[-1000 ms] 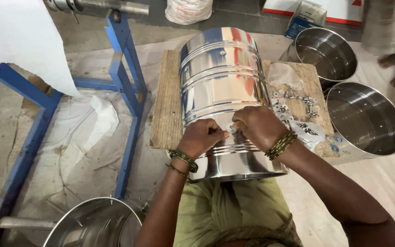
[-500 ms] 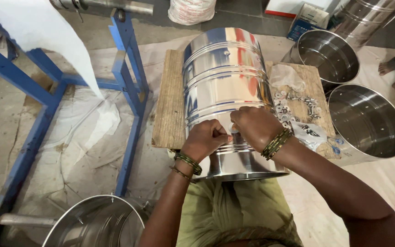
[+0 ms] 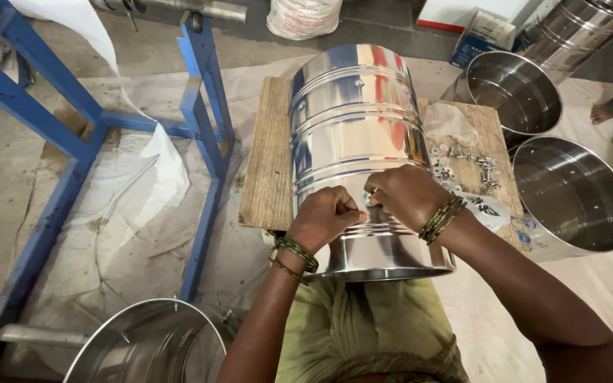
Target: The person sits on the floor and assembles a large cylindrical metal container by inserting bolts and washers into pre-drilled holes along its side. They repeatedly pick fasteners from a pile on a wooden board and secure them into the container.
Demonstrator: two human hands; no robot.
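Two packages sit at the far edge of the floor: a small blue carton (image 3: 482, 37) with a pale top, and beside it a flat white box with a red edge (image 3: 462, 13); a white woven sack (image 3: 303, 15) stands further left. Nearer, a clear plastic bag (image 3: 448, 124) lies crumpled on a rough wooden board (image 3: 267, 156), with small metal washers and screws (image 3: 462, 170) scattered by it. On that board a polished steel drum (image 3: 352, 135) lies on its side, ribbed with shallow rings, its open end toward the person's lap. Both hands meet on the drum's upper wall near that end. The left hand (image 3: 324, 216) is curled into a fist, fingertips pinched against the steel. The right hand (image 3: 406, 198) is closed too, its fingers pinching a small round metal fitting (image 3: 369, 201) on the drum; what exactly it is I cannot tell. Green and gold bangles ring both wrists. Two open steel tubs (image 3: 569, 195) stand to the right, another (image 3: 147, 347) at lower left. A blue painted metal frame (image 3: 200, 120) stands left, over wrinkled white sheeting (image 3: 129, 191).
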